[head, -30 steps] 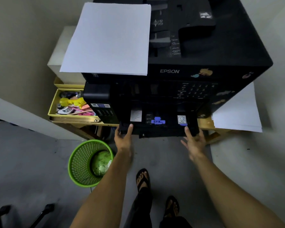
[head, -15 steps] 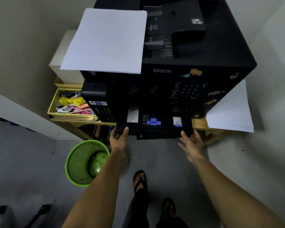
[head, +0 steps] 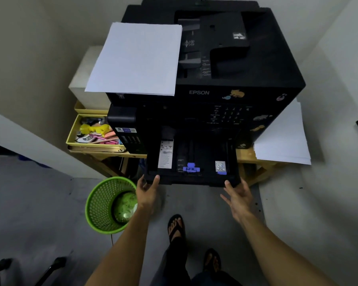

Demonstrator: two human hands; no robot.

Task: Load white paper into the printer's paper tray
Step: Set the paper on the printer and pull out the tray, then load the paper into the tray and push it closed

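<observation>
The black Epson printer (head: 225, 85) stands on a wooden table. Its paper tray (head: 205, 159) is pulled out at the front, with no paper inside and blue guides (head: 191, 168) near its front edge. My left hand (head: 147, 195) grips the tray's front left corner, thumb on top. My right hand (head: 239, 197) holds the front right corner, thumb on the rim and some fingers spread below. A stack of white paper (head: 136, 58) lies on the printer's top left. More white paper (head: 285, 139) lies on the table to the printer's right.
A green mesh waste bin (head: 105, 205) stands on the floor, left of my left arm. A yellow box of small items (head: 91, 137) sits left of the printer, with a white box (head: 87, 79) behind it. My sandalled feet (head: 176, 226) are below the tray.
The tray has slid further out of the printer toward me, with both hands on its front corners. The view has pulled back, showing more of the printer's top.
</observation>
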